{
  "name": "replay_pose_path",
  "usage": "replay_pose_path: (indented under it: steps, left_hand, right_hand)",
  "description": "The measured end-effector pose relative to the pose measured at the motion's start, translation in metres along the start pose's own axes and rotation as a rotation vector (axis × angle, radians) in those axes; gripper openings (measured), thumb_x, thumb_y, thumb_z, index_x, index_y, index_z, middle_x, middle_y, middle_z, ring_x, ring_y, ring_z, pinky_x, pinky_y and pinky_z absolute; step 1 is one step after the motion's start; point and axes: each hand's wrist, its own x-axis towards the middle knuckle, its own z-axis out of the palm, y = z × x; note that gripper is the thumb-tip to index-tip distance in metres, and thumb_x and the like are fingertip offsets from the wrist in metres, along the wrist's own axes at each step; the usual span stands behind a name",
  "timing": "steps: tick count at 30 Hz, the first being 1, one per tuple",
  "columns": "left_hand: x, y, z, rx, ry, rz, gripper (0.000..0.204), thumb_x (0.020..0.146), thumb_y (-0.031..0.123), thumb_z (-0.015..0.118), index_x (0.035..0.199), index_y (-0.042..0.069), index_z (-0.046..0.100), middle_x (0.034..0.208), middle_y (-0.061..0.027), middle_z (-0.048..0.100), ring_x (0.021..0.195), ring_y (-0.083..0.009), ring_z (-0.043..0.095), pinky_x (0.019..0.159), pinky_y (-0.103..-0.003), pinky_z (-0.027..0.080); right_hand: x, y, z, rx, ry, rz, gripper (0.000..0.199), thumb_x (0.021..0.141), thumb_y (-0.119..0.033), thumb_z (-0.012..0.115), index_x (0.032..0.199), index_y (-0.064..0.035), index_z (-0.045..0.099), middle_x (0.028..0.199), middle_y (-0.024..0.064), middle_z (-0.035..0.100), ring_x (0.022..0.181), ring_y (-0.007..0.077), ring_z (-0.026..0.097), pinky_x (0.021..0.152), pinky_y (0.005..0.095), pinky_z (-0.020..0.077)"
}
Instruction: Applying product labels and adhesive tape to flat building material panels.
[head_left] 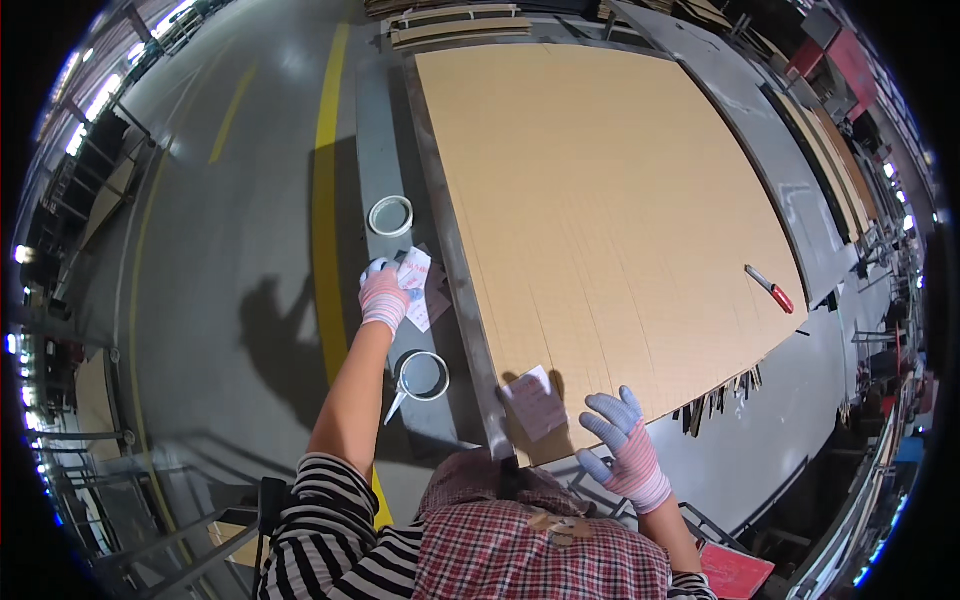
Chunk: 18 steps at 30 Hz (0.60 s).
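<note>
My left hand [385,295], in a pink and white striped glove with blue-grey fingertips, reaches out to a small stack of white and pink paper labels [417,285] on a grey metal ledge and grips them. My right hand [622,440], gloved the same way, hovers with fingers spread over the near edge of a large brown cardboard sheet [600,220]. Just left of that hand a single pink and white label [535,402] lies on the cardboard's near corner; the fingers are apart from it.
Two rolls of clear tape [391,215] [422,375] sit on the grey ledge [375,130] left of the cardboard. A red-handled utility knife [770,288] lies at the sheet's right edge. Yellow floor lines [326,180] run beside the grey concrete floor. More cardboard stacks stand at the right.
</note>
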Motion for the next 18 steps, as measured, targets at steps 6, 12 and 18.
replay_pose_path:
  steps: [6, 12, 18]
  left_hand:
    - [-0.035, -0.004, -0.009, -0.050, 0.311, 0.249, 0.048, 0.078, 0.028, 0.081, 0.119, 0.006, 0.068, 0.135, -0.0098, 0.060, 0.132, -0.0306, 0.048, 0.111, -0.045, 0.038]
    - [-0.139, 0.051, -0.054, -1.829, -0.306, 0.039, 0.036, 0.090, 0.006, 0.069, 0.124, 0.000, 0.061, 0.116, -0.0097, 0.068, 0.105, -0.0218, 0.068, 0.092, -0.037, 0.055]
    - [-0.250, 0.156, -0.026, -1.880, -0.503, 0.117, 0.054, 0.087, 0.023, 0.074, 0.133, 0.002, 0.055, 0.124, -0.0112, 0.065, 0.112, -0.0260, 0.065, 0.097, -0.042, 0.052]
  right_hand:
    - [-0.004, 0.002, -0.019, 0.072, 0.102, -0.005, 0.048, 0.082, -0.022, 0.074, 0.125, -0.0105, 0.058, 0.128, 0.0141, 0.059, 0.119, 0.0338, 0.056, 0.111, 0.0552, 0.0340]
    - [0.014, 0.022, -0.026, 0.321, 0.172, 0.203, 0.053, 0.077, -0.027, 0.083, 0.122, -0.0067, 0.063, 0.115, 0.0136, 0.066, 0.097, 0.0299, 0.066, 0.083, 0.0378, 0.0542]
    - [0.046, 0.043, -0.043, 0.406, -0.024, 0.153, 0.064, 0.083, -0.031, 0.078, 0.136, -0.0091, 0.050, 0.089, 0.0127, 0.068, 0.078, 0.0305, 0.066, 0.069, 0.0403, 0.0535]
